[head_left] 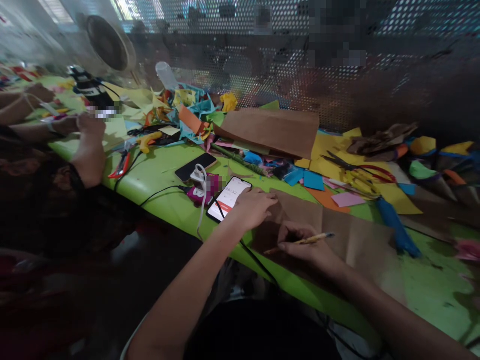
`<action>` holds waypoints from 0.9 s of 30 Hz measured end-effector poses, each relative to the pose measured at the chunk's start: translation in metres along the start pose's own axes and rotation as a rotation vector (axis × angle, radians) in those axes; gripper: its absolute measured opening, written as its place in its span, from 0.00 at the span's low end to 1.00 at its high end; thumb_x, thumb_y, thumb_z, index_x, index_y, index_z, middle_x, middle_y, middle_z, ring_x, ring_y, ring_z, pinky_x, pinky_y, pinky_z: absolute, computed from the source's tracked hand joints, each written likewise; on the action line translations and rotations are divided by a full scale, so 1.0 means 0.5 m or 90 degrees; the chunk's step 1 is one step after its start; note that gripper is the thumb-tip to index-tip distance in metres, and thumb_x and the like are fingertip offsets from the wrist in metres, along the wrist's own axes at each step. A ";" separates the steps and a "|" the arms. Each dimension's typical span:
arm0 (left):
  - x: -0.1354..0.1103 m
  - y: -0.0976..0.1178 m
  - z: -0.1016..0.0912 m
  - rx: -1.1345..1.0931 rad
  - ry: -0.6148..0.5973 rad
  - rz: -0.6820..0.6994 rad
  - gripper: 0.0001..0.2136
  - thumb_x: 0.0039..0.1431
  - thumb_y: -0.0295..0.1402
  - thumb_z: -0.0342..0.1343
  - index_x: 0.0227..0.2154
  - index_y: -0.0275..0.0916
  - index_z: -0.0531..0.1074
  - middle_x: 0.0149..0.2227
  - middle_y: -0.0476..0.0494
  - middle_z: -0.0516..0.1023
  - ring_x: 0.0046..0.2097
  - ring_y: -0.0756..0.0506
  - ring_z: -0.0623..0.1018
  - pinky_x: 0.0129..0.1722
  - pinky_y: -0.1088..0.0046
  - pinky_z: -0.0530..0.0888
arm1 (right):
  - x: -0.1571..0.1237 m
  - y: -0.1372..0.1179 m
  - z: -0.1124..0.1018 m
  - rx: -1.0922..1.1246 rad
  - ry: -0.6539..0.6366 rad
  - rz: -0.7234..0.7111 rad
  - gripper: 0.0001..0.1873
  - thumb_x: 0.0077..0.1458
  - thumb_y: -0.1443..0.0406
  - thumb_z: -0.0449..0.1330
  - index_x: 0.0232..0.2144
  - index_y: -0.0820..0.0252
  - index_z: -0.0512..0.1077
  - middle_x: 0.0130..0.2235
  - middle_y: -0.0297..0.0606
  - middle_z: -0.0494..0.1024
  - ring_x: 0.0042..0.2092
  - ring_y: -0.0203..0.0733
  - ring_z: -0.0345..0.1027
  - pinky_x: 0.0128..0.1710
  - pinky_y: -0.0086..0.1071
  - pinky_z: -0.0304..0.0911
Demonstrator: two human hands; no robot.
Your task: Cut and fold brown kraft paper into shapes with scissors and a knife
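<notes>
A sheet of brown paper [369, 250] lies on the green table at the front, with a fold line across it. On its upper left corner rests my left hand [255, 207], fingers stretched out and flat, holding nothing. My right hand [302, 245] is closed around a pencil [313, 239] with a dark end, its tip slanting down to the left over the paper. Partly under my left wrist is a phone with a lit timer screen [229, 197]. A purple power strip [213, 186] with a white charger [198, 175] sits beside it.
A dark phone [195, 167] lies behind the power strip. Scissors [360, 167], coloured paper, a larger brown sheet [270, 131] and a blue rolled piece [397, 227] lie farther back. A yellow glue gun [149, 142] and another person's hand [91, 127] are at left. Cables cross the front edge.
</notes>
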State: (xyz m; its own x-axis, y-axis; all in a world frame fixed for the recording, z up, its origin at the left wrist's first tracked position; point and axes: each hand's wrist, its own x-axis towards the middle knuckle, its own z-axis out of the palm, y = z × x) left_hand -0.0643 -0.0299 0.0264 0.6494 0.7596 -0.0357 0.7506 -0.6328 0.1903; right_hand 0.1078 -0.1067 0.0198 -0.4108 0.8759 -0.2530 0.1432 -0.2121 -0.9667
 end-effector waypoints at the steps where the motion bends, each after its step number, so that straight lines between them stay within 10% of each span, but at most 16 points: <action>1: 0.001 -0.001 0.002 0.001 0.000 0.000 0.17 0.60 0.31 0.55 0.53 0.45 0.71 0.59 0.48 0.72 0.56 0.40 0.70 0.54 0.60 0.65 | -0.002 -0.001 0.000 -0.003 0.001 0.002 0.05 0.43 0.66 0.61 0.21 0.59 0.67 0.20 0.28 0.64 0.23 0.33 0.54 0.22 0.28 0.46; 11: -0.003 0.004 0.006 -0.012 0.038 0.012 0.19 0.61 0.28 0.52 0.54 0.49 0.70 0.58 0.49 0.72 0.56 0.41 0.70 0.56 0.59 0.62 | 0.003 -0.001 -0.023 0.074 0.019 -0.052 0.05 0.44 0.66 0.62 0.23 0.58 0.68 0.20 0.29 0.67 0.23 0.34 0.58 0.23 0.27 0.50; 19: -0.017 0.025 0.028 -0.026 0.035 0.087 0.25 0.60 0.23 0.46 0.59 0.48 0.64 0.66 0.47 0.61 0.67 0.42 0.57 0.63 0.51 0.51 | -0.077 -0.040 -0.078 0.004 0.210 -0.113 0.14 0.54 0.57 0.63 0.41 0.56 0.74 0.37 0.39 0.78 0.33 0.38 0.68 0.27 0.29 0.63; 27: -0.067 0.078 -0.006 0.087 0.101 0.027 0.11 0.64 0.31 0.48 0.40 0.40 0.77 0.40 0.40 0.79 0.50 0.37 0.73 0.58 0.48 0.57 | -0.150 0.043 -0.140 -0.170 0.303 -0.078 0.16 0.56 0.53 0.61 0.41 0.55 0.77 0.44 0.43 0.80 0.48 0.52 0.72 0.50 0.43 0.66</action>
State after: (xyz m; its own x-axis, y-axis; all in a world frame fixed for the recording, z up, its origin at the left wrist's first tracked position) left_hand -0.0571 -0.0797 0.0381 0.6612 0.7395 0.1259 0.7400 -0.6706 0.0524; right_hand 0.2046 -0.1466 0.0206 0.0048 0.9994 -0.0348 0.3691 -0.0341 -0.9287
